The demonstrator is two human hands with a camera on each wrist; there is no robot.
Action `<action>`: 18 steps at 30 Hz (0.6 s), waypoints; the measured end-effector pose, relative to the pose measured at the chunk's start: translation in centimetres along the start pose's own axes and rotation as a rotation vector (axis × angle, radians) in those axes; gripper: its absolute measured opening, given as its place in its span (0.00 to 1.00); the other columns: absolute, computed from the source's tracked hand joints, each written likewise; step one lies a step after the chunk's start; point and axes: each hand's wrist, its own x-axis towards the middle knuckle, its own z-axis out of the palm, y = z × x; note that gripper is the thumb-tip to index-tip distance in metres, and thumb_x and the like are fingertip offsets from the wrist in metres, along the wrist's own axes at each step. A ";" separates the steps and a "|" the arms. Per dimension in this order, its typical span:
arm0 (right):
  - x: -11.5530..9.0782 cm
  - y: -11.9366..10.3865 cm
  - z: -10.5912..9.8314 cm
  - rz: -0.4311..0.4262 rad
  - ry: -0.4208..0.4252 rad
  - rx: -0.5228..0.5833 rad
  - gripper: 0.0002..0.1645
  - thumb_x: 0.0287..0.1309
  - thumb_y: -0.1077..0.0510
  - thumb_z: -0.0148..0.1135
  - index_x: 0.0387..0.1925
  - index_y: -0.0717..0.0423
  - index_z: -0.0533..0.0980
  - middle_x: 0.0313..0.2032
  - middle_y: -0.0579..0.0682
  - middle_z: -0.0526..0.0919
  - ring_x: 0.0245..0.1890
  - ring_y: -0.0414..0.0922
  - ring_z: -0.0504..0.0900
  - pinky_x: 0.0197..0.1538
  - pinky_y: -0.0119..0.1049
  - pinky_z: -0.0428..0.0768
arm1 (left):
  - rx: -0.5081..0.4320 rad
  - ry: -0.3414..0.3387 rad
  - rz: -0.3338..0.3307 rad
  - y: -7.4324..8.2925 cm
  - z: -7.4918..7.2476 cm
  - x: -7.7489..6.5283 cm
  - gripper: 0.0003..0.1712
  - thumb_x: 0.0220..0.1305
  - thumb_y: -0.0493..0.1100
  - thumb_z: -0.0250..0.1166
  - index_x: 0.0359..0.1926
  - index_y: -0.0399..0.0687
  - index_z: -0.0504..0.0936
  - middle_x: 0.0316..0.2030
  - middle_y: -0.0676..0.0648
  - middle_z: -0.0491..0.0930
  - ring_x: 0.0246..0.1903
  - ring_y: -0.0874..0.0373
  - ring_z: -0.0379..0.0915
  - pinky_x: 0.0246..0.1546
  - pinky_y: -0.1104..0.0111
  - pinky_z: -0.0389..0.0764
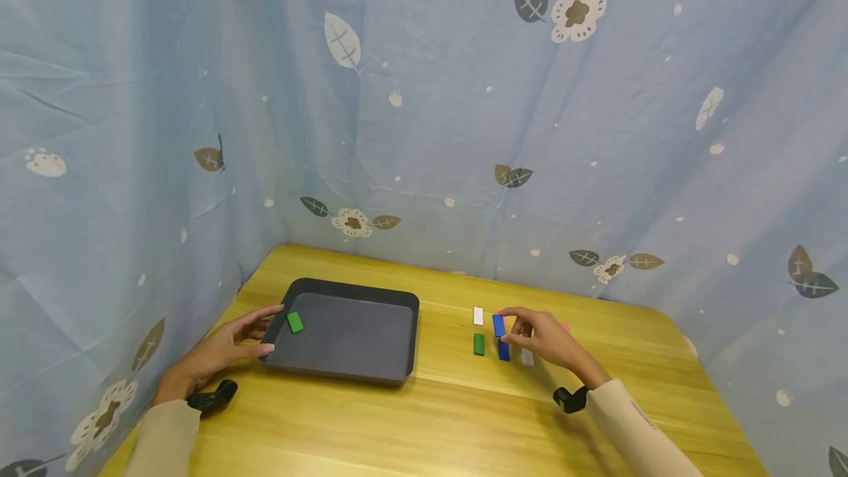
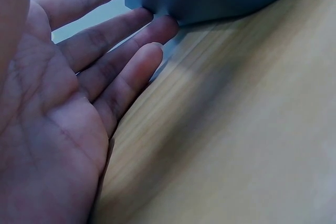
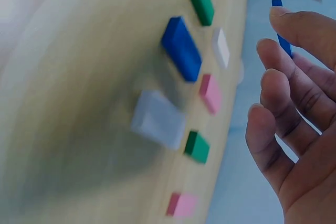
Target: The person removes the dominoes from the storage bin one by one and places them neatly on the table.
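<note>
Between thumb and index finger, my right hand (image 1: 543, 337) pinches a blue block (image 1: 498, 325), raised above the table as the right wrist view shows. A second blue block (image 3: 181, 50) lies below it. Beside that one are a green block (image 1: 479, 344) and a white block (image 1: 478, 316). My left hand (image 1: 221, 348) rests at the left side of a dark grey tray (image 1: 331, 374); its thumb and index fingertip touch the rim, and other extended fingers meet the outer wall. A bright green block (image 1: 294, 322) lies inside the tray at the left.
Another white block (image 3: 157, 119) lies beneath my right hand. Further along are a pink block (image 3: 210, 94), a green block (image 3: 197, 146) and another pink block (image 3: 181, 204). A patterned blue curtain (image 1: 437, 131) hangs behind the wooden table (image 1: 371, 425).
</note>
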 end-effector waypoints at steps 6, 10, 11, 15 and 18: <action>-2.2 1.4 -0.3 0.049 0.028 0.017 0.29 0.66 0.52 0.71 0.65 0.56 0.77 0.30 0.42 0.83 0.25 0.42 0.78 0.30 0.33 0.78 | 0.006 0.001 0.025 -0.6 0.0 0.0 0.40 0.73 0.39 0.65 0.81 0.55 0.59 0.73 0.35 0.59 0.61 0.47 0.65 0.53 0.51 0.75; -3.4 2.5 -0.6 0.068 0.046 0.003 0.29 0.65 0.55 0.72 0.64 0.61 0.77 0.29 0.43 0.83 0.25 0.41 0.78 0.30 0.33 0.77 | -0.006 -0.004 0.023 -0.7 0.0 0.0 0.40 0.73 0.39 0.65 0.81 0.55 0.59 0.73 0.35 0.58 0.61 0.46 0.64 0.52 0.53 0.76; -3.7 2.8 -0.6 0.074 0.053 -0.003 0.28 0.65 0.56 0.72 0.63 0.62 0.77 0.29 0.43 0.83 0.25 0.40 0.77 0.31 0.32 0.77 | -0.008 -0.006 0.023 -0.6 -0.1 0.0 0.40 0.73 0.39 0.65 0.81 0.55 0.59 0.73 0.35 0.58 0.61 0.47 0.64 0.52 0.54 0.76; -4.6 3.7 -0.7 0.099 0.082 -0.008 0.26 0.63 0.59 0.73 0.61 0.62 0.79 0.28 0.42 0.81 0.27 0.37 0.74 0.32 0.31 0.76 | -0.013 -0.006 0.022 -0.5 -0.1 0.0 0.41 0.73 0.39 0.65 0.81 0.55 0.59 0.73 0.35 0.58 0.60 0.49 0.65 0.52 0.57 0.77; -5.3 4.3 -0.8 0.124 0.083 0.007 0.25 0.63 0.58 0.73 0.60 0.61 0.79 0.29 0.42 0.79 0.27 0.37 0.73 0.32 0.31 0.75 | -0.007 -0.004 0.025 -0.4 -0.1 0.1 0.41 0.73 0.40 0.65 0.81 0.55 0.59 0.73 0.35 0.58 0.59 0.51 0.67 0.51 0.58 0.78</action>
